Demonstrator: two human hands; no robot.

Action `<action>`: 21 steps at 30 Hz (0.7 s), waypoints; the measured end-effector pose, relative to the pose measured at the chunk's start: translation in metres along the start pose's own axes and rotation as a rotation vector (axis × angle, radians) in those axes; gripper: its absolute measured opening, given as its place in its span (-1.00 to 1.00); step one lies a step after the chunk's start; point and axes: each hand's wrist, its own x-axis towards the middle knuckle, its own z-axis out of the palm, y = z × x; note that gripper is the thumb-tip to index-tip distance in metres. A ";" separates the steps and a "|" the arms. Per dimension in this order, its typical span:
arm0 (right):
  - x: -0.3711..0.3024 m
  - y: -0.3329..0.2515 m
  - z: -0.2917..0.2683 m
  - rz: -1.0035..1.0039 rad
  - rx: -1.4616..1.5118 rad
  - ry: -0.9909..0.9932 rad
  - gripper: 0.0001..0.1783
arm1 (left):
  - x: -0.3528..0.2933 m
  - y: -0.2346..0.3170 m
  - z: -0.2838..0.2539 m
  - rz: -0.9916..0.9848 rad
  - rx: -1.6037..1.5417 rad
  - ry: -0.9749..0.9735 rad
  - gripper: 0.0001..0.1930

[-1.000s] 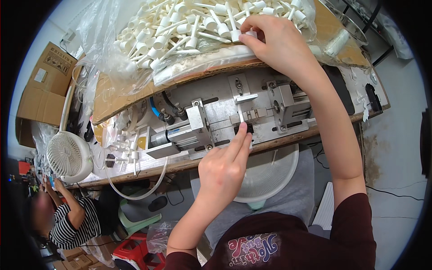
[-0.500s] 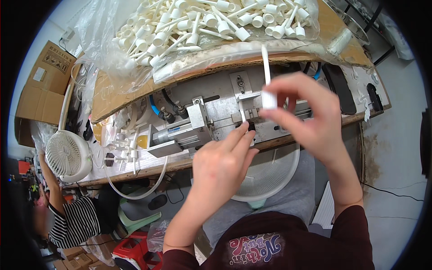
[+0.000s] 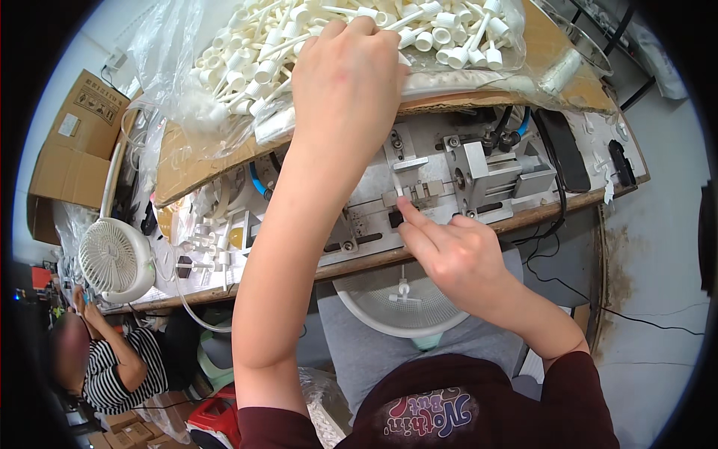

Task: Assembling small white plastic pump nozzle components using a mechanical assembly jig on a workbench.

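Left hand [image 3: 348, 78] now at white ribbed plastic stemmed caps [image 3: 443, 35], right hand [image 3: 465, 258] at silver metal block [image 3: 424, 191] near worktop's [image 3: 583, 200] front edge, white branched plastic piece [image 3: 404, 289] newly visible in white mesh basket [image 3: 362, 301]

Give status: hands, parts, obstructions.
Left hand at white cap pile, fingers mostly hidden. Right hand, forefinger at white stick on metal machine. Left forearm partly hides machine's left side.

The machine [image 3: 430, 191] sits on the bench [image 3: 591, 199]. Behind the machine, caps [image 3: 441, 35] lie in a bag [image 3: 164, 97] on cardboard [image 3: 191, 168]. Left of the machine lie fittings [image 3: 206, 247]; farther left of it stands a fan [image 3: 116, 260], and left and behind it a box [image 3: 75, 146]. Right of it lies a phone [image 3: 566, 153]. Before it, lower than the bench, is a basket [image 3: 415, 330].
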 end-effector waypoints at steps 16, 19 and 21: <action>0.021 0.030 -0.033 0.236 0.463 0.142 -0.73 | -0.036 0.020 -0.047 -0.207 -0.636 0.033 -0.75; 0.058 0.052 -0.046 0.328 0.503 0.311 -0.83 | -0.067 0.034 -0.072 -0.242 -0.647 -0.050 -0.67; 0.085 0.071 -0.044 0.281 0.437 0.379 -0.84 | -0.085 0.046 -0.079 -0.275 -0.663 -0.125 -0.65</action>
